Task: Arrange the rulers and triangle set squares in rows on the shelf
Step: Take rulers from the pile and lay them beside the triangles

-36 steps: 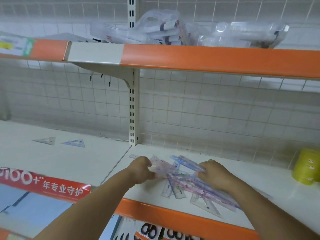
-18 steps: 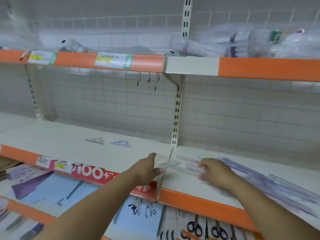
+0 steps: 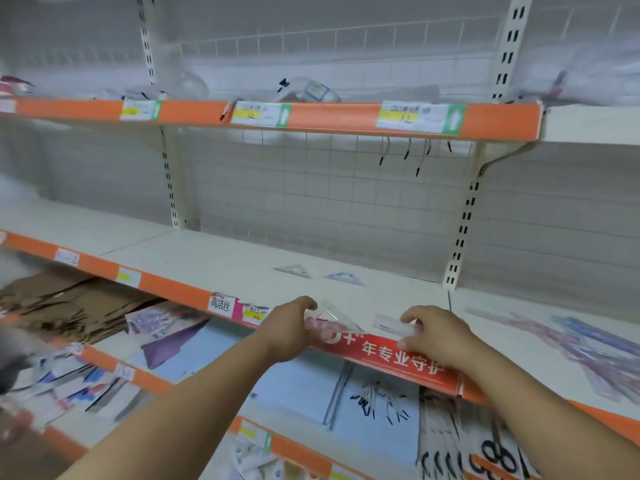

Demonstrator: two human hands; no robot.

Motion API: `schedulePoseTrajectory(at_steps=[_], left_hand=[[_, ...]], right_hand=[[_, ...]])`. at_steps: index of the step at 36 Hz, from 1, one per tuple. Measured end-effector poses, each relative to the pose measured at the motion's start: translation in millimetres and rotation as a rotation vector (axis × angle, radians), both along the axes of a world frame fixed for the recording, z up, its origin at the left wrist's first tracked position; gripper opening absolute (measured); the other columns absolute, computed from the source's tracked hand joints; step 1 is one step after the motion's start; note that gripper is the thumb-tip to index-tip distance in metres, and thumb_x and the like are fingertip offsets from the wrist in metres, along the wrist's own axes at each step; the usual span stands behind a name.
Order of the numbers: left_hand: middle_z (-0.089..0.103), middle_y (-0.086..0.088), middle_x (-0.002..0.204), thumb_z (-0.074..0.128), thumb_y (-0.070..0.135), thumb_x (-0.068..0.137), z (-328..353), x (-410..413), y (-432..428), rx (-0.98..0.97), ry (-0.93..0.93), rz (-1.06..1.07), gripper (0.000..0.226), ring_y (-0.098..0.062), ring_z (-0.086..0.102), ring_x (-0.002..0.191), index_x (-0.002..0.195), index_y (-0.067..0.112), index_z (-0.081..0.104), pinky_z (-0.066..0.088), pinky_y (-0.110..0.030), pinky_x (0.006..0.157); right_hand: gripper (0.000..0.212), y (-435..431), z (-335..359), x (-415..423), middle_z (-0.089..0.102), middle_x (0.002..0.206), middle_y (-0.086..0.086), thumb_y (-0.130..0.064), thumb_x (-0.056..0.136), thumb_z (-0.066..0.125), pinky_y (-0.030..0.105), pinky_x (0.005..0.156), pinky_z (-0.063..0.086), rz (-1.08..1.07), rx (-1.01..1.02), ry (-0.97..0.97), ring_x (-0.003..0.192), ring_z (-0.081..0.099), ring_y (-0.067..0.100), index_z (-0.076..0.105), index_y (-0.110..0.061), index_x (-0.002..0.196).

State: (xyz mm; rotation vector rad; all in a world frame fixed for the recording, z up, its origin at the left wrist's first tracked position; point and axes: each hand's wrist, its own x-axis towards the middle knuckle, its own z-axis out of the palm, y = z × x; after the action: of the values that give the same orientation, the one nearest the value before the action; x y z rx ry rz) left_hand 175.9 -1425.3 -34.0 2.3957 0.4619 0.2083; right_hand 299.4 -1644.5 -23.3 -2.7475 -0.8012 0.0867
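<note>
While left fingers [image 3: 307, 302] pinch a clear set square [image 3: 334, 318] and right fingers [image 3: 415, 315] grip a ruler [image 3: 393, 325], two set squares [image 3: 292, 270] lie behind.

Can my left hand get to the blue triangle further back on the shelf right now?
Probably yes: only bare shelf lies between the left hand and the blue triangle, though the hand is holding a clear triangle.
</note>
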Motion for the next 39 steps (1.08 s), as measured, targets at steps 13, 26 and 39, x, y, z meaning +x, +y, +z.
schedulePoseTrajectory(at_steps=[13, 26, 39], left_hand=[[0.056, -0.009, 0.107, 0.07, 0.034, 0.086, -5.3, -2.8, 100.9, -0.029, -0.023, 0.092, 0.059, -0.018, 0.056, 0.081, 0.137, 0.022, 0.045, 0.043, -0.017, 0.061], [0.054, -0.012, 0.129, 0.067, 0.038, 0.087, 0.3, 34.6, 192.3, 0.0, 0.023, 0.07, 0.061, -0.025, 0.056, 0.111, 0.14, 0.022, 0.043, 0.042, -0.021, 0.078], [0.055, -0.008, 0.13, 0.066, 0.038, 0.088, -10.2, 67.5, 275.3, 0.124, 0.105, -0.093, 0.06, -0.022, 0.051, 0.119, 0.14, 0.021, 0.042, 0.036, -0.021, 0.092]], right_hand=[[0.047, 111.4, 1.9, 24.1, 0.056, 0.119, -0.008, -0.043, 0.08, 0.07, 0.033, 0.096, 0.04, 0.057, 0.023, -0.002, 0.109, 0.055, 0.013, 0.054, -0.033, 0.123], [0.045, 198.1, -10.4, 61.4, 0.052, 0.102, -0.012, -0.044, 0.078, 0.07, 0.027, 0.084, 0.036, 0.069, 0.061, 0.021, 0.094, 0.047, 0.008, 0.056, -0.034, 0.119], [0.044, 258.4, -22.7, 55.3, 0.052, 0.099, -0.011, -0.042, 0.078, 0.07, 0.027, 0.085, 0.043, -0.04, 0.068, 0.042, 0.095, 0.055, 0.011, 0.056, -0.032, 0.119]])
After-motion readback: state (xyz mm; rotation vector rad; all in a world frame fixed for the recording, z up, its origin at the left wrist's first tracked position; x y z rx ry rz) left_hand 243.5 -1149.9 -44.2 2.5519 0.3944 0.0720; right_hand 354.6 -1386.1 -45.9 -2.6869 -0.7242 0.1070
